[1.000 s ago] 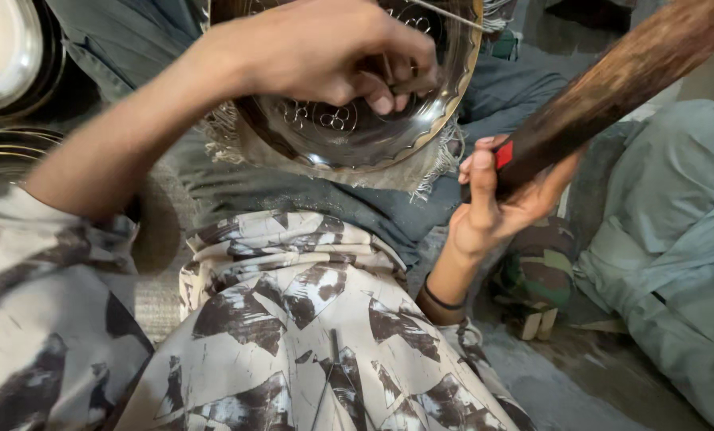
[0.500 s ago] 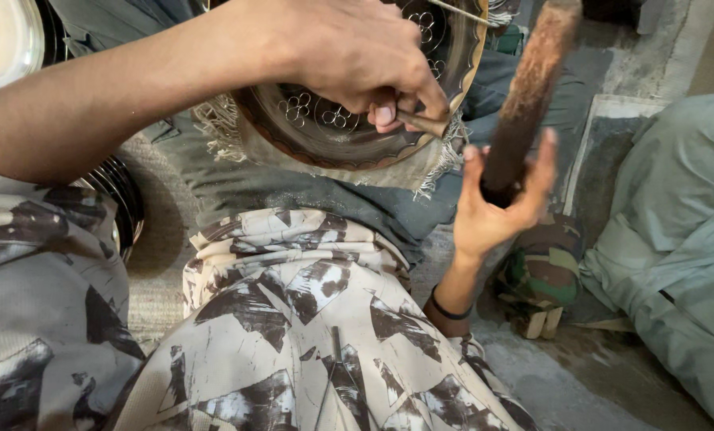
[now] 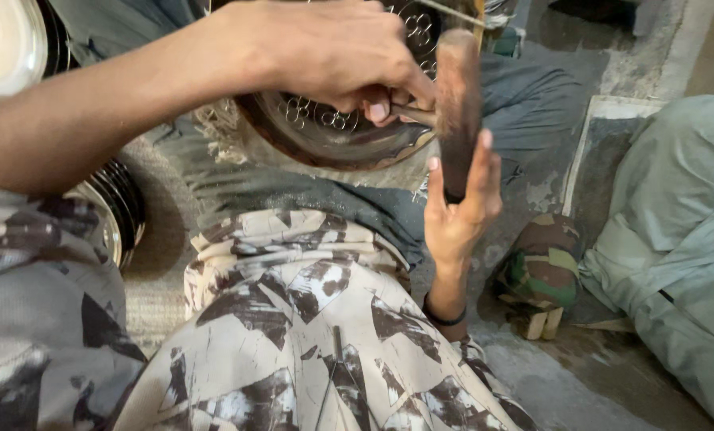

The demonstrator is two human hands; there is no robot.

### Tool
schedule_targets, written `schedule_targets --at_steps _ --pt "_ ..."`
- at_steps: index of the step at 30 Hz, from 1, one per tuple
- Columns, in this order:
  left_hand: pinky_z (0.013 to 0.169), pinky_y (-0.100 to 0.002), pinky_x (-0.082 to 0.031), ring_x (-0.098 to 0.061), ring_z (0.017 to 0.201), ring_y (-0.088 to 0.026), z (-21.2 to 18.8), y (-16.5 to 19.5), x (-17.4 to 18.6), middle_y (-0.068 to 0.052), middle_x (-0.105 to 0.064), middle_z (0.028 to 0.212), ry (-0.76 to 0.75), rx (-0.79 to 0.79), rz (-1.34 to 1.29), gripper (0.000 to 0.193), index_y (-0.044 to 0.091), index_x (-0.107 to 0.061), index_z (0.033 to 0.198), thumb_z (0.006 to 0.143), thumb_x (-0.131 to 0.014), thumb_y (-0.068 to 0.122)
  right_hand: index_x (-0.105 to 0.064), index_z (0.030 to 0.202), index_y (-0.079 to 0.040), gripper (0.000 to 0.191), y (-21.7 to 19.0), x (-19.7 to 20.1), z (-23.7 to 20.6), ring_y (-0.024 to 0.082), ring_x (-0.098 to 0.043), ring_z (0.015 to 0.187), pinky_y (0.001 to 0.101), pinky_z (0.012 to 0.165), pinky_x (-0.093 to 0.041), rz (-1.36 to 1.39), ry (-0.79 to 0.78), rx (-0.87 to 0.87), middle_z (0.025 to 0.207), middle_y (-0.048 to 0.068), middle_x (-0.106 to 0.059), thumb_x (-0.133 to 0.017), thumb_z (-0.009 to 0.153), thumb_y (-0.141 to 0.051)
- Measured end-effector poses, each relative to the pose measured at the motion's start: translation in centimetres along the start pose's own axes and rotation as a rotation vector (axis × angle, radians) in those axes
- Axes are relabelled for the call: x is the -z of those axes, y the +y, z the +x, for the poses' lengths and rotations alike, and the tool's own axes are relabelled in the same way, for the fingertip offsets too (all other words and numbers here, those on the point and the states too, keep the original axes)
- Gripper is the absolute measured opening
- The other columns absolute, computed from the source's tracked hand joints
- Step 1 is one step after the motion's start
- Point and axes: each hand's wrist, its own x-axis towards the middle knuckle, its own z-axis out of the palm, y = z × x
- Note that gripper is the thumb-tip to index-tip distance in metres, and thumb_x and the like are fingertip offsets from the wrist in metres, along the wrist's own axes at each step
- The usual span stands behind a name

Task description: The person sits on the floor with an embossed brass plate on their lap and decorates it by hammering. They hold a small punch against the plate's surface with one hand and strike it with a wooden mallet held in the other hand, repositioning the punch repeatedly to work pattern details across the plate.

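Metal bowl (image 3: 325,140) rests tilted against our lap, worked with punch and mallet

We see its shiny inner face stamped with rows of small ring marks, its rim darker and brownish, a frayed pale cloth (image 3: 229,136) under its edge. Our left hand (image 3: 333,56) is closed around a thin metal punch (image 3: 409,112), tip set on the bowl's inner wall. Our right hand (image 3: 457,207) grips a worn wooden mallet (image 3: 457,104) upright, fingers wrapped on its lower end, its side just beside the punch. Our trousers (image 3: 293,335) are grey-and-cream patterned cloth. Stacked shiny metal dishes (image 3: 109,215) lie at left; a camouflage-patterned bundle (image 3: 545,263) sits on the rough concrete floor (image 3: 549,383) at right
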Motion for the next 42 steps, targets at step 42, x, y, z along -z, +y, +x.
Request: schedule_targets --at_steps 42 --pt "0.076 -0.034 -0.059 -0.078 0.093 -0.024 -3.6 5.4 -8.3 -0.01 -0.075 0.1 1.002 0.585 -0.123 0.047 0.004 -0.061 0.123 0.081 -0.065 -0.017 -0.059 0.126 -0.011 0.031 -3.2 1.9 18.4 0.033 -0.068 0.099 0.0373 0.084 -0.054 0.034 -0.517 0.688 0.116 0.012 -0.066 -0.072 0.099 -0.004"
